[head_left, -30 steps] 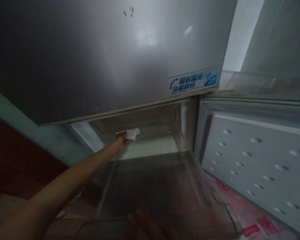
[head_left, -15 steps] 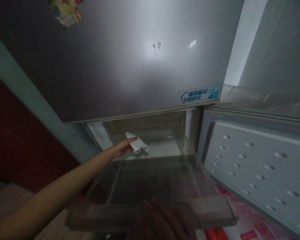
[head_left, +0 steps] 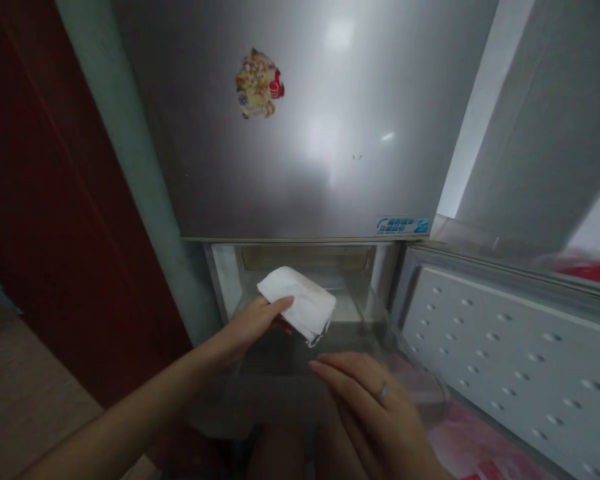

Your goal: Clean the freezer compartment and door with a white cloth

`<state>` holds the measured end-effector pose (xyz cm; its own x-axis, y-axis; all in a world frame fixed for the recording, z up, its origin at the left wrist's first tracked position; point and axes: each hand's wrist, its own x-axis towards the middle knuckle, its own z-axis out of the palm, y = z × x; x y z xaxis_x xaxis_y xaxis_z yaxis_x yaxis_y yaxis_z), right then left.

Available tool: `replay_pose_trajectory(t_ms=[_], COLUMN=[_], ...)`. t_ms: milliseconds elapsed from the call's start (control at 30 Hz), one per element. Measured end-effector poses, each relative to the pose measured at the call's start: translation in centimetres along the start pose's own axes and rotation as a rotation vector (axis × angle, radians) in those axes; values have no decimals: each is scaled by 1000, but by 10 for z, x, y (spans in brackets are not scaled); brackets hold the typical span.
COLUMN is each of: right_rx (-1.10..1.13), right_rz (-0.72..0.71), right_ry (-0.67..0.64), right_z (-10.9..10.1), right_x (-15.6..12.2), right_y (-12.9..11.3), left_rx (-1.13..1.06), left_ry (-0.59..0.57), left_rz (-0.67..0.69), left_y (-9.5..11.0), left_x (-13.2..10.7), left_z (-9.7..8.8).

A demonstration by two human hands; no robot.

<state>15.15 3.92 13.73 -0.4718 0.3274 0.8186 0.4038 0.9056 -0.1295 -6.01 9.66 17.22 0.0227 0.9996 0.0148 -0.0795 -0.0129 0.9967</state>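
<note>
head | left hand (head_left: 253, 323) pinches white cloth (head_left: 300, 303) thumb-to-fingers, now pulled back from compartment (head_left: 305, 257) rear, cloth off the wall, above clear drawer (head_left: 265, 397) | right hand (head_left: 370, 400) flat, fingers together, now over drawer's front rim

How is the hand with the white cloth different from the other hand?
The left hand pinches a white cloth; the right hand holds nothing. The left hand is curled over the clear drawer; the right hand lies flat at its front. Only the right hand wears a ring, not the left. Both are bare.
</note>
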Motion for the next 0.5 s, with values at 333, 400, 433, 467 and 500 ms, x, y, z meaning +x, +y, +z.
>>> replay_pose_trajectory(t_ms=[333,400,433,467,500], right_rx=[383,501,565,624,670], right_rz=[609,641,651,664,687], right_ry=[-514,-489,-470,-447,-426], right_z=[-18,-21,-21,-20,-19], right_x=[27,29,30,32,34], right_y=[17,17,15,13,11], left_rx=[-258,-300,-313,-323,-340], left_ry=[375,385,384,380,381], left_rz=[92,95,91,87,79], left_y=[-51,-58,-61,-63,-65], left_x=[-65,-70,-72,-73,-75], left_z=[31,43,50,57,63])
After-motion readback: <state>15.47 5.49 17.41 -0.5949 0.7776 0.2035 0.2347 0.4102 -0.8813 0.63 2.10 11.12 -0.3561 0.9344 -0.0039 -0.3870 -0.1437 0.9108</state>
